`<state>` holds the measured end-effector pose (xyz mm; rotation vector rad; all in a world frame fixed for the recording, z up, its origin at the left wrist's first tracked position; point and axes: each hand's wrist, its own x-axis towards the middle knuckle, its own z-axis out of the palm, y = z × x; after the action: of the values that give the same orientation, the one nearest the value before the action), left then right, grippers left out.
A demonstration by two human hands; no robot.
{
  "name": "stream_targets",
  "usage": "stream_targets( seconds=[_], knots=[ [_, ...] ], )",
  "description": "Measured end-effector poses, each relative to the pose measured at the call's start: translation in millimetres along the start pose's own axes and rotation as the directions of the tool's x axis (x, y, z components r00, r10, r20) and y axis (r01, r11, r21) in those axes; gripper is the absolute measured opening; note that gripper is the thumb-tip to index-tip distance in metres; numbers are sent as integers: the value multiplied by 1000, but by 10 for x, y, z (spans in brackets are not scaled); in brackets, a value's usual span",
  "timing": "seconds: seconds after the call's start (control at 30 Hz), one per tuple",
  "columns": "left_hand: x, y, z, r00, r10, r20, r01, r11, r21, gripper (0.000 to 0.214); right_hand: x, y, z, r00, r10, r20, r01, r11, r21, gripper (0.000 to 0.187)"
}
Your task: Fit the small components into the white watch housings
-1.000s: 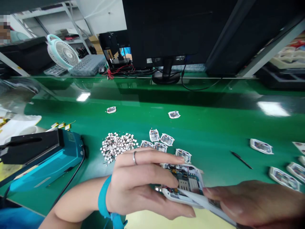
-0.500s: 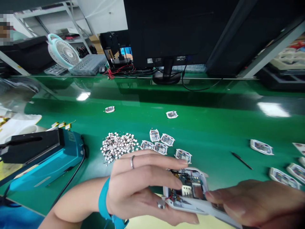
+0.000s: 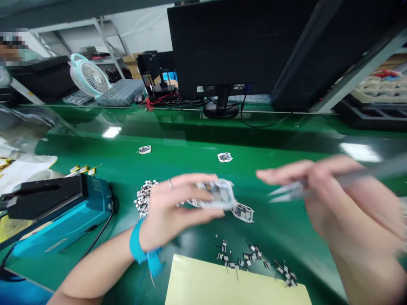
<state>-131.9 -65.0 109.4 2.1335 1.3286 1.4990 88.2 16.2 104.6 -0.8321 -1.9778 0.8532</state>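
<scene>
My left hand, with a ring and a teal wrist strap, grips a white device housing with circuitry inside. The housing is slightly blurred, held above the green table. A pair of tweezers with its tips apart is in my right hand, which is raised to the right of the housing and smeared by motion. Just beyond the held housing, another white housing with a circuit board lies on the table. Others behind my left hand are mostly hidden.
Small metallic parts form a pile left of my hand. Several dark small parts lie by a yellow sheet. Two housings sit farther back, one a white housing. A blue-and-black machine stands left; a monitor stands behind.
My left hand has lifted the housing up and away from me. My right hand has drawn apart from it, rising with the tweezers. The yellow sheet and dark small parts have come into view.
</scene>
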Motion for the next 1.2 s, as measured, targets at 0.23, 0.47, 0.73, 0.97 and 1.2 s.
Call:
stream_targets(
  seconds=[0.23, 0.47, 0.73, 0.97, 1.2],
  knots=[
    [147, -1365, -151, 895, -440, -72, 446, 881, 157, 19, 873, 1107, 486, 910, 230, 344, -63, 899, -433, 28],
    [96, -1637, -165, 846, -495, 197, 395, 831, 393, 33, 946, 1361, 768, 896, 250, 367, 10, 816, -579, 29],
    [189, -1022, 172, 590, -218, 777, 99, 975, 199, 62, 686, 1213, 409, 944, 162, 286, 55, 779, -624, 28],
    [119, -1145, 237, 683, -246, 688, 151, 969, 196, 53, -350, 1173, -347, 984, 162, 73, -79, 768, -636, 49],
    [25, -541, 158, 893, -238, 382, 234, 970, 58, 68, -308, 181, -268, 969, 41, -246, -77, 987, -138, 28]
  ],
)
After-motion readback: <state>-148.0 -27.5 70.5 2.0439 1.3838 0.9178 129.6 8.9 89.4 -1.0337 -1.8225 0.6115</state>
